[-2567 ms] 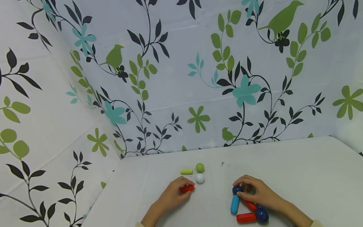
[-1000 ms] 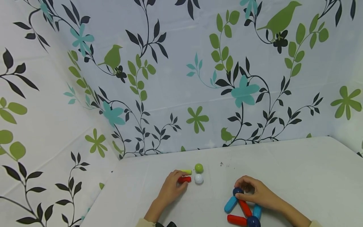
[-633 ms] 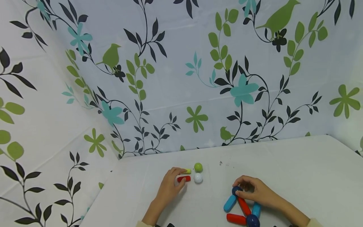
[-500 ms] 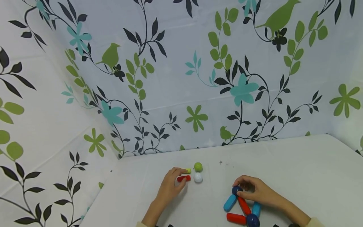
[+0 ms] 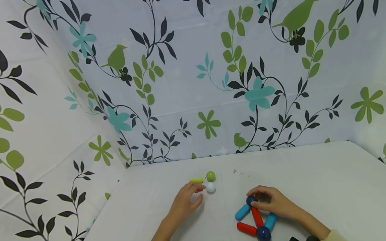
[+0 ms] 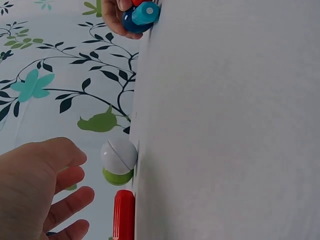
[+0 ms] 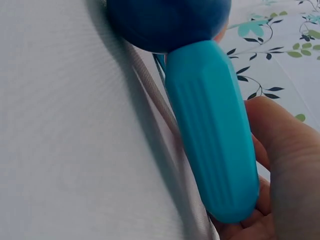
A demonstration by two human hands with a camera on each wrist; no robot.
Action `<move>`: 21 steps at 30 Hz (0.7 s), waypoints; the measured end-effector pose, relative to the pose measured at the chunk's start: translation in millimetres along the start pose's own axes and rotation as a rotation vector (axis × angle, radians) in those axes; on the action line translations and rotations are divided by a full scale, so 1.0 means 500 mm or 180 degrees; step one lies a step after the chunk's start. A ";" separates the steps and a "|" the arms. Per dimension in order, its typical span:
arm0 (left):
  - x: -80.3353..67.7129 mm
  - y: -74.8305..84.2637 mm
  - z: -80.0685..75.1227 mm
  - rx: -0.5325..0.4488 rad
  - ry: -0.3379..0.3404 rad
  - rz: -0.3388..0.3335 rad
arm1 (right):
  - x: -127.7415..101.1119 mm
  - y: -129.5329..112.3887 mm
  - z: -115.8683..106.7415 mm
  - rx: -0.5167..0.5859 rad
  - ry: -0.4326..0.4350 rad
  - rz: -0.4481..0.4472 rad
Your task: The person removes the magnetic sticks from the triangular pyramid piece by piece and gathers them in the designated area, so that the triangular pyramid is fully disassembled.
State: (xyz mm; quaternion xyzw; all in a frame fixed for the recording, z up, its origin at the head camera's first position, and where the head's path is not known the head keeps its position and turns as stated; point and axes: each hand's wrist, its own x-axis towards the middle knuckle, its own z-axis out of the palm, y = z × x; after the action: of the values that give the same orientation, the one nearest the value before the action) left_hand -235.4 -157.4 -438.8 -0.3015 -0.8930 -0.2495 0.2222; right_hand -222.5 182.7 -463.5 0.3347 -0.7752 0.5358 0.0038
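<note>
Left hand (image 5: pixel 184 202) fingers loosely spread, holding nothing, red rod (image 6: pixel 123 214) at its 1 o'clock, right hand (image 5: pixel 275 203) pinching dark blue ball (image 5: pixel 251 200), no writing readable

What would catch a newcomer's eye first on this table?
The bright cluster of red and blue rods joined by dark blue balls, near the front right, where the right hand pinches the top ball. Further left, the left hand hovers by a white ball, green ball and red rod.
</note>
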 end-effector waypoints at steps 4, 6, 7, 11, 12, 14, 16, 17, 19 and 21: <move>-0.003 0.009 0.007 -0.0045 -0.0027 0.0214 | 0.001 -0.002 0.000 0.0032 -0.0019 -0.0017; -0.004 0.014 0.011 -0.0091 -0.0082 0.0321 | 0.002 -0.002 0.000 0.0062 -0.0033 -0.0013; -0.004 0.018 0.013 -0.0129 -0.0130 0.0346 | 0.001 -0.002 -0.001 0.0076 -0.0038 -0.0004; -0.003 0.034 0.021 -0.0310 -0.0411 0.0310 | 0.000 -0.001 -0.002 0.0087 -0.0053 0.0009; -0.002 0.038 0.022 -0.0351 -0.0492 0.0252 | 0.000 -0.001 -0.002 0.0080 -0.0053 0.0005; 0.000 0.047 0.025 -0.0459 -0.0643 0.0117 | 0.000 -0.002 -0.002 0.0076 -0.0053 -0.0004; 0.003 0.055 0.026 -0.0559 -0.0762 -0.0008 | 0.001 -0.002 -0.003 0.0071 -0.0055 0.0008; 0.004 0.058 0.027 -0.0623 -0.0812 -0.0062 | 0.001 -0.002 -0.003 0.0069 -0.0060 0.0023; 0.008 0.063 0.029 -0.0869 -0.0916 -0.0180 | 0.001 -0.003 -0.004 0.0067 -0.0068 0.0057; 0.013 0.068 0.033 -0.1137 -0.1016 -0.0291 | 0.002 -0.003 -0.004 0.0068 -0.0083 0.0117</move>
State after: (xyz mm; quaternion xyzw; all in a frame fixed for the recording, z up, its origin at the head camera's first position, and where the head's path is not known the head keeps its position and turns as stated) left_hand -222.4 -121.6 -437.4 -0.3308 -0.8712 -0.3625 0.0099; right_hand -223.2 183.8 -461.0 0.3274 -0.7754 0.5396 -0.0197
